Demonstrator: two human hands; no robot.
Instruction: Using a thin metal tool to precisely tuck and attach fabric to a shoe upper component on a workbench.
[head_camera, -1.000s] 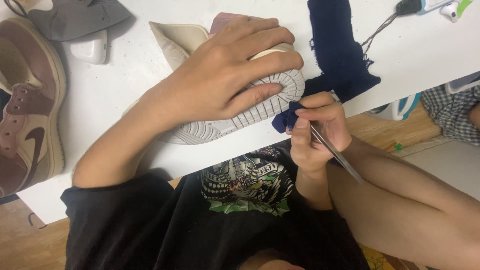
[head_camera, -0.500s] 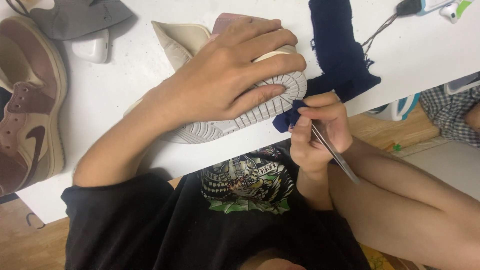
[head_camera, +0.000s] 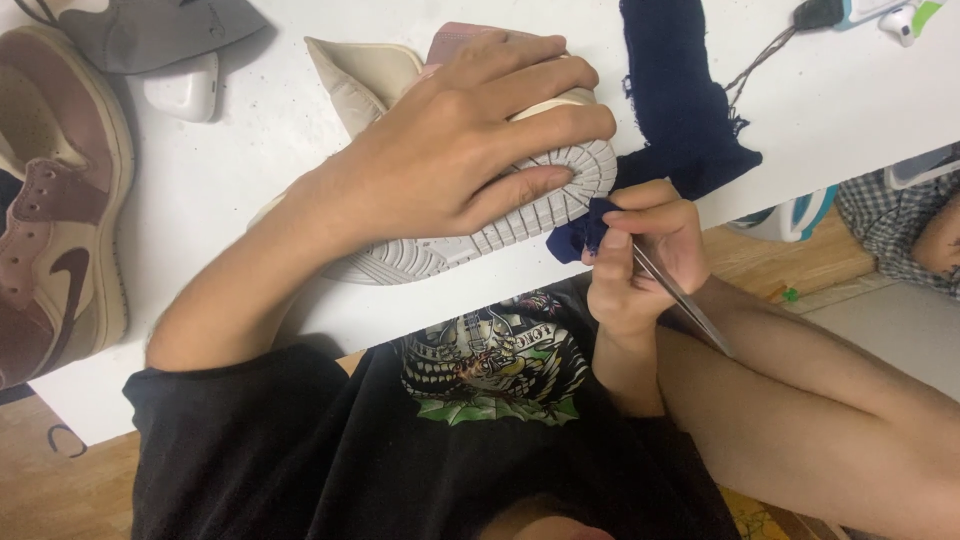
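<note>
A cream and pink sneaker (head_camera: 500, 232) lies on its side on the white table (head_camera: 230, 190), its grey ribbed sole facing me. My left hand (head_camera: 450, 150) is spread over the shoe and presses it down, fingers reaching to the toe. At the table's front edge, right by the toe of the sole, my right hand (head_camera: 640, 260) pinches a slim metal tool (head_camera: 685, 300) together with a bunched corner of dark blue cloth (head_camera: 680, 110). The rest of that cloth lies on the table behind.
A second brown and cream sneaker (head_camera: 60, 200) lies at the far left. A grey shoe piece (head_camera: 150, 30) and a small white case (head_camera: 185, 90) sit at the back left. Cables and small gadgets (head_camera: 850, 15) are at the back right. Wooden floor shows below.
Hardly anything differs. My right hand with the tool and cloth has shifted slightly at the toe of the sole; my left hand keeps pressing the shoe.
</note>
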